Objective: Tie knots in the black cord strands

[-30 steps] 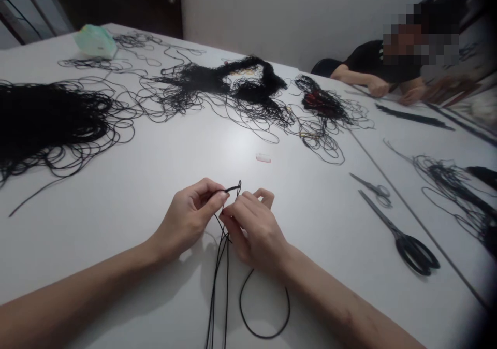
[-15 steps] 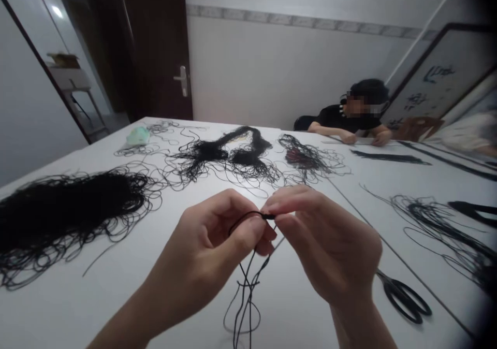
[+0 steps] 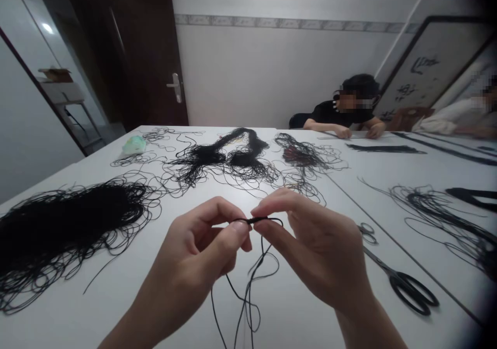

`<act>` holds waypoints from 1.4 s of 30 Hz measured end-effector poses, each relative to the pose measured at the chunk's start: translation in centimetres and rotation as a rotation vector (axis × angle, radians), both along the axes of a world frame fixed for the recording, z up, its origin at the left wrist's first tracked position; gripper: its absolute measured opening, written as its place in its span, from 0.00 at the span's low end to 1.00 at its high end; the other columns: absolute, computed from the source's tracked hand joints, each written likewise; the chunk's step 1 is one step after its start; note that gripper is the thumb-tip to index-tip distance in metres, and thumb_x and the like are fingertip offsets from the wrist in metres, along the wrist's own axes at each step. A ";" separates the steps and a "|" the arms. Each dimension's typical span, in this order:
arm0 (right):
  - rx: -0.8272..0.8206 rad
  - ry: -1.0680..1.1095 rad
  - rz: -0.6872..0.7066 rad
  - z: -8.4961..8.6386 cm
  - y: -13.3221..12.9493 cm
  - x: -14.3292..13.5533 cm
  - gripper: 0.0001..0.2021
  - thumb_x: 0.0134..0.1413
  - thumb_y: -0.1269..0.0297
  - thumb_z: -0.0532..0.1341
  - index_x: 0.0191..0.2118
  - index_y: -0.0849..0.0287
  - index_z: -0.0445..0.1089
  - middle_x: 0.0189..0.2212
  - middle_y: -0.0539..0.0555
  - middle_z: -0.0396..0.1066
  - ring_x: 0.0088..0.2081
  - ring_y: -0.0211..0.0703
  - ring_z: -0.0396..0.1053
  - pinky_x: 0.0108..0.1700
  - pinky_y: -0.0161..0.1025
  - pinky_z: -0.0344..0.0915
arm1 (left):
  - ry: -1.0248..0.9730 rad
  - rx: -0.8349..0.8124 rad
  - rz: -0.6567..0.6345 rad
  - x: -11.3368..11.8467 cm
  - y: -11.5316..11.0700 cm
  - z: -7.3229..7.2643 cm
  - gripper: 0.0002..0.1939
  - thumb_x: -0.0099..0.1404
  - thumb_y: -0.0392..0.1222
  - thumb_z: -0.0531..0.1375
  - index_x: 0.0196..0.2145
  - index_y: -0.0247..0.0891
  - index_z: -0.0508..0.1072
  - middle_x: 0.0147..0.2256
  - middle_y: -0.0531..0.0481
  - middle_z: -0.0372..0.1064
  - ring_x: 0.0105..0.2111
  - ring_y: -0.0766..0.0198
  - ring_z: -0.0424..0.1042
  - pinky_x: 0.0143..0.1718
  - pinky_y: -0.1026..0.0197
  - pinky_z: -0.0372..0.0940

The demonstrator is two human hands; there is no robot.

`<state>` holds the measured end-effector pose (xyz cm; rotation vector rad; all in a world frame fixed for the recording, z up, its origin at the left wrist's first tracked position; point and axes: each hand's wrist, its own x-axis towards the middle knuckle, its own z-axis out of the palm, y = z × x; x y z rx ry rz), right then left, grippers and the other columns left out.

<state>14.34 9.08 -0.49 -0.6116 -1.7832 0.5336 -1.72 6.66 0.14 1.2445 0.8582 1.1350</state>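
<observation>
Ideally, the black cord [image 3: 258,219] is kept level and lightly taut, pinched close to its thicker stretch, with the dangling strands free of the fingertips. Left hand [image 3: 192,263]: thumb and forefinger closed on the thin part, other fingers curled. Right hand [image 3: 332,253]: thumb and forefinger nearly together, gripping the thicker stretch. It is held above the tabletop [image 3: 306,320], well short of the far edge.

Head-worn view faces forward and down, its right edge apparently dark.
</observation>
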 end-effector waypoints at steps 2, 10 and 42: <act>0.001 0.000 0.007 -0.1 0.0 0.0 0.04 0.54 0.75 0.61 0.34 0.59 0.68 0.28 0.46 0.69 0.31 0.30 0.67 0.33 0.30 0.66 | -0.019 0.001 -0.002 0.0 0.0 -0.1 0.06 0.62 0.42 0.60 0.28 0.40 0.70 0.22 0.57 0.61 0.17 0.76 0.51 0.17 0.71 0.47; 0.050 -0.030 0.010 -0.2 -0.4 0.2 0.04 0.56 0.76 0.59 0.34 0.60 0.66 0.28 0.47 0.67 0.31 0.31 0.65 0.33 0.33 0.64 | -0.016 0.004 0.002 0.4 -0.2 -0.3 0.06 0.62 0.42 0.60 0.28 0.41 0.71 0.21 0.57 0.62 0.18 0.76 0.52 0.17 0.72 0.51; 0.150 -0.114 -0.039 -0.1 -0.2 0.7 0.06 0.55 0.76 0.59 0.34 0.58 0.64 0.29 0.49 0.66 0.33 0.36 0.65 0.38 0.41 0.64 | 0.358 0.417 0.261 0.8 -0.2 -0.1 0.08 0.62 0.36 0.57 0.26 0.42 0.70 0.21 0.58 0.64 0.21 0.72 0.62 0.19 0.73 0.59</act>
